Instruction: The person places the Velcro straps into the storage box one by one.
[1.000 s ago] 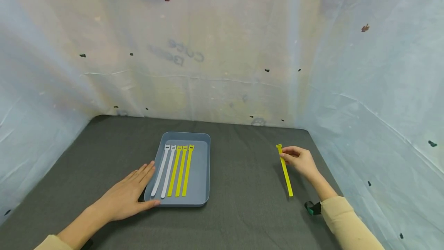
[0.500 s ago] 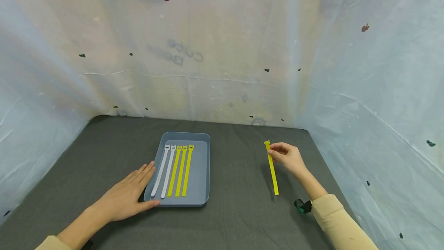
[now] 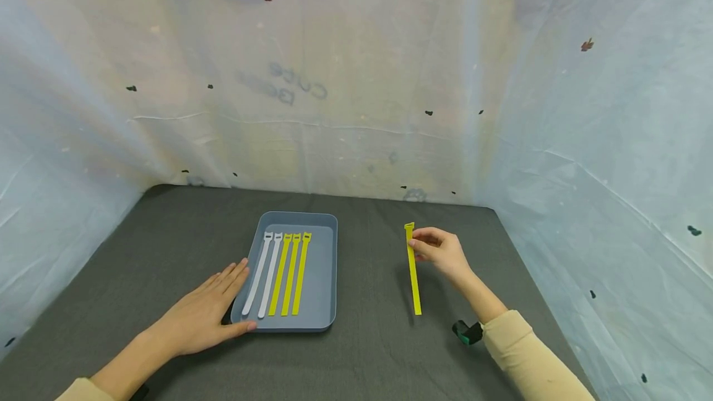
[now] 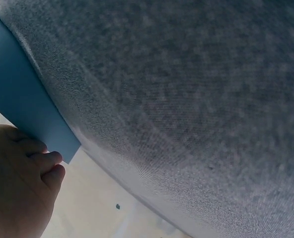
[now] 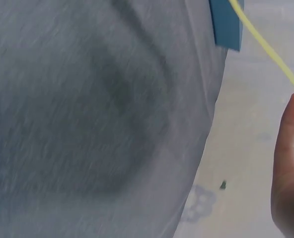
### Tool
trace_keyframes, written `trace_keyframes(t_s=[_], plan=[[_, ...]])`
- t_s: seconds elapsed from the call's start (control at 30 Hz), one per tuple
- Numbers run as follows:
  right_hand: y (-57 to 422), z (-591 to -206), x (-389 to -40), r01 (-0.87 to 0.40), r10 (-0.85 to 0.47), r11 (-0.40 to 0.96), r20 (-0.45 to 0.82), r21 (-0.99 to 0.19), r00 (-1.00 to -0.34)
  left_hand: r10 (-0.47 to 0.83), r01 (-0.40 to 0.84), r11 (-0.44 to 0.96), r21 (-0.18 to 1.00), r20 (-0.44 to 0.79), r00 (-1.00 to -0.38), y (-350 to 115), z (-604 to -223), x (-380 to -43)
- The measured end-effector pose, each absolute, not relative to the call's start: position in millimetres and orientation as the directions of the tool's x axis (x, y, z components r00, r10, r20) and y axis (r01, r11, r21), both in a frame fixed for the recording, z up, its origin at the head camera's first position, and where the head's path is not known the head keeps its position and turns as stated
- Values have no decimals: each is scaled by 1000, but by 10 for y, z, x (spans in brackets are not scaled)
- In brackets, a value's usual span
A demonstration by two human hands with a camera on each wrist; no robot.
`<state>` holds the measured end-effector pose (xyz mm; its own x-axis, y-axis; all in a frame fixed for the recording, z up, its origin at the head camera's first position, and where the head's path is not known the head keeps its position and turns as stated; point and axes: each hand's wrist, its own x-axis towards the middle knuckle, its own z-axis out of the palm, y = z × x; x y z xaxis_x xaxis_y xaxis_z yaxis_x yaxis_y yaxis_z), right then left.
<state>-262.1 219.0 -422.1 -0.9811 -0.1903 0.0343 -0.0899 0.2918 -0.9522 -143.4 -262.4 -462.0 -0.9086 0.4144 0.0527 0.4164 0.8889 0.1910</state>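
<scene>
My right hand [image 3: 442,255] pinches a yellow cable tie [image 3: 413,274] near its slotted head, to the right of the tray; the tie hangs down with its tail toward me. In the right wrist view the tie [image 5: 267,48] runs up from the fingertips. A blue-grey tray [image 3: 325,277] holds two white cable ties [image 3: 270,277] and three yellow cable ties [image 3: 289,277], side by side with heads at the far end. Fingers straight, my left hand [image 3: 203,311] rests along the tray's left rim, its thumb at the near edge. The left wrist view shows its fingers at the tray's side [image 4: 37,106].
Dark grey cloth [image 3: 367,351] covers the table under the tray. Pale translucent sheeting [image 3: 356,79] hangs behind the table and along both sides. A black strap with a green part [image 3: 468,333] sits at the right wrist.
My right hand has moved left toward the tray, carrying the yellow cable tie with it. The left hand, the tray and the ties in it stay where they were.
</scene>
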Motion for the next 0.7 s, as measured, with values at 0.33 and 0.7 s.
trace_keyframes(t_s=[0.33,0.7], plan=[[1846,-4168,-2564,-17,-180,110,-3,-994,-984,407,407,893,193,41,-913,-2623,-4607,-1431],[1476,-4132,-2528,81,-205,-83,-62,-993,-977,412,412,891,193,41,-910,-2630,-4621,-1436]])
